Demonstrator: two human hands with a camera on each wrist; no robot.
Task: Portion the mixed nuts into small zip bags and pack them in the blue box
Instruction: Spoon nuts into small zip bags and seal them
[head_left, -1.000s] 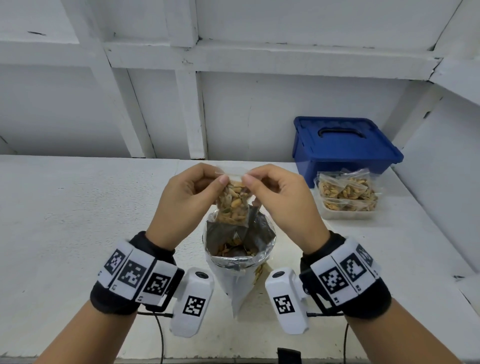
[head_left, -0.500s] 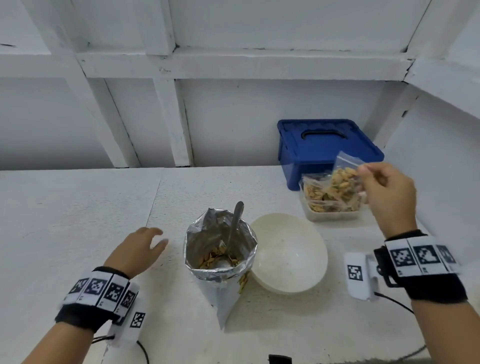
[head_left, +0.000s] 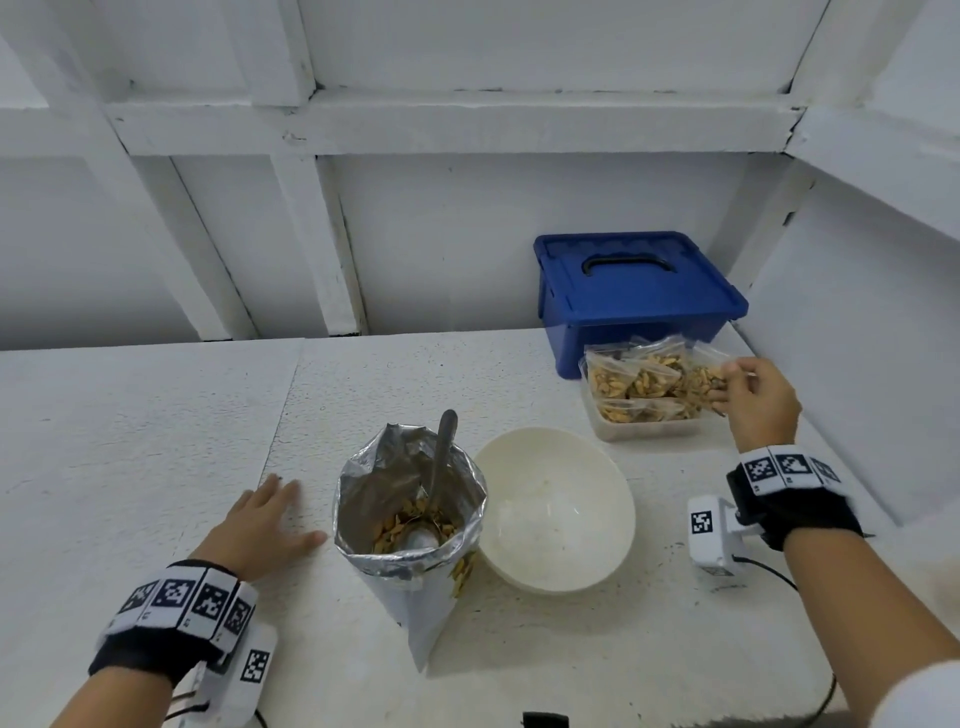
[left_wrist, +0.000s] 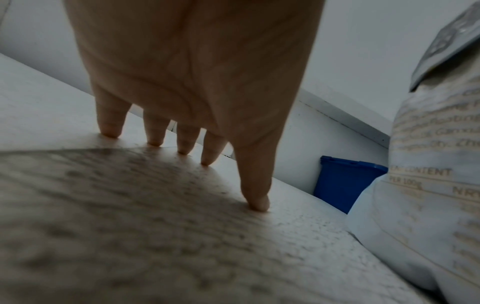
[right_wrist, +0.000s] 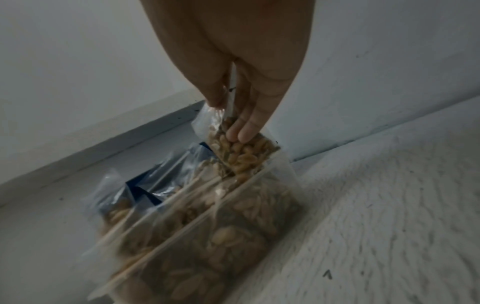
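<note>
Right hand (head_left: 759, 396) pinches a filled zip bag (right_wrist: 241, 150) by its top, lowering it into the clear tub (head_left: 647, 427) among other filled bags, apparently staging it beside the shut blue box (head_left: 636, 296). We find our left hand (head_left: 265, 525) spread flat on the table (head_left: 130, 441), idle beside the foil nut pouch (head_left: 410, 525) with its spoon (head_left: 441, 457).

Count by kind: one blue box (head_left: 638, 296), lid on, beyond my right fingertips (head_left: 719, 397). One clear tub (head_left: 647, 428) under them. Filled zip bags (head_left: 636, 382): several, exact number not determinable; one bag (right_wrist: 241, 150) pinched in my right hand (head_left: 761, 402). One foil pouch (head_left: 410, 525), one spoon (head_left: 441, 452), one white bowl (head_left: 555, 512), all right of my left fingers (left_wrist: 155, 133).
</note>
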